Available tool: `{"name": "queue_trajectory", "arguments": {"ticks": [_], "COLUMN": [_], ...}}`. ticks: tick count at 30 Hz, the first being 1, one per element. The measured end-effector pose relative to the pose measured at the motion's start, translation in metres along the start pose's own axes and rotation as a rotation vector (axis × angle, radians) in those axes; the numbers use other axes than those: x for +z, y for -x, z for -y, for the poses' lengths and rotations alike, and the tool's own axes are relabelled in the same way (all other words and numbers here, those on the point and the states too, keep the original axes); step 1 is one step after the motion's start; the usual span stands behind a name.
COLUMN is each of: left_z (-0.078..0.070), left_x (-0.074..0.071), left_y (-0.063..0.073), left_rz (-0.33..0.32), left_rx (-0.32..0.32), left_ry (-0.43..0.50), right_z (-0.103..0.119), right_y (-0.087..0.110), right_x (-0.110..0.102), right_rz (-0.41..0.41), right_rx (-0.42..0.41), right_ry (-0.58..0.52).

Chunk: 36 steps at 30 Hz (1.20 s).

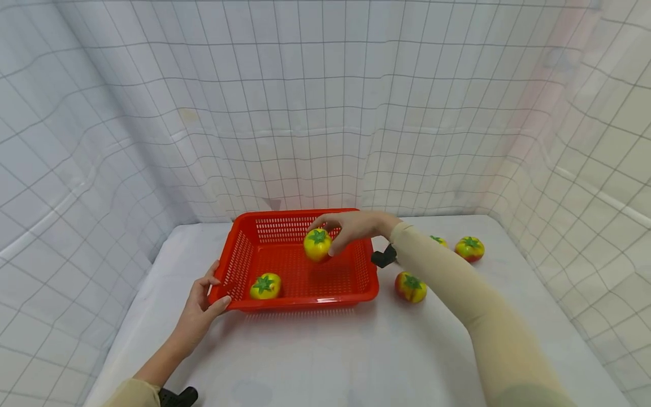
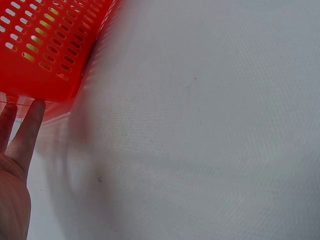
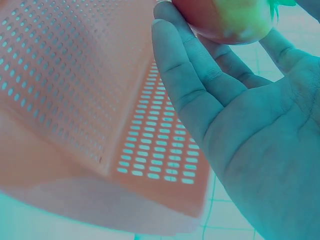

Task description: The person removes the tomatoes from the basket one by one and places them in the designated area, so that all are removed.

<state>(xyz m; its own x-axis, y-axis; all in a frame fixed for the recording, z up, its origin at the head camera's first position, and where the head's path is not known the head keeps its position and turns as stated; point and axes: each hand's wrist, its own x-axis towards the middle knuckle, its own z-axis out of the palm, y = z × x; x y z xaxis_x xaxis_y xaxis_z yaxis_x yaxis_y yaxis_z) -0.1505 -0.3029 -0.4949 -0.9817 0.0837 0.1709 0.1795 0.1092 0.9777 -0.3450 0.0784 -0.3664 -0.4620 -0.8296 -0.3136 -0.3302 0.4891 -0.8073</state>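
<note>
Yellow-red fruit (image 1: 317,245) with a green star-shaped top, held between the thumb and fingers of the right hand (image 1: 352,226) over the interior of a red basket (image 1: 305,303). The left hand (image 1: 199,294) grips the basket's near left corner. A second fruit (image 1: 265,286) lies inside, near left. On the white tabletop (image 1: 305,362), right of the basket, rest a near fruit (image 1: 411,287), a far right fruit (image 1: 470,249) and a fruit partly hidden (image 1: 439,241) by the right forearm (image 1: 460,277).

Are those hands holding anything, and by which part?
The right hand holds a red-and-yellow fruit by its sides, above the basket's inside. The left hand holds the red basket by its rim, at the near left corner.
</note>
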Motion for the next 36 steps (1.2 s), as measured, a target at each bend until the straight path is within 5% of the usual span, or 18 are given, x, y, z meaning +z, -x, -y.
{"name": "queue_trajectory", "arguments": {"ticks": [14,36], "left_z": [0.001,-0.001], "left_x": [0.000,0.003], "left_y": [0.001,-0.001], "left_rz": [0.003,-0.008], "left_rx": [0.001,-0.020], "left_ry": [-0.002,-0.012], "right_z": [0.000,-0.019], "right_y": [0.034,0.093], "right_x": [-0.012,-0.022], "right_rz": [-0.035,-0.137], "right_rx": [0.004,0.084], "right_ry": [-0.075,-0.043]}}
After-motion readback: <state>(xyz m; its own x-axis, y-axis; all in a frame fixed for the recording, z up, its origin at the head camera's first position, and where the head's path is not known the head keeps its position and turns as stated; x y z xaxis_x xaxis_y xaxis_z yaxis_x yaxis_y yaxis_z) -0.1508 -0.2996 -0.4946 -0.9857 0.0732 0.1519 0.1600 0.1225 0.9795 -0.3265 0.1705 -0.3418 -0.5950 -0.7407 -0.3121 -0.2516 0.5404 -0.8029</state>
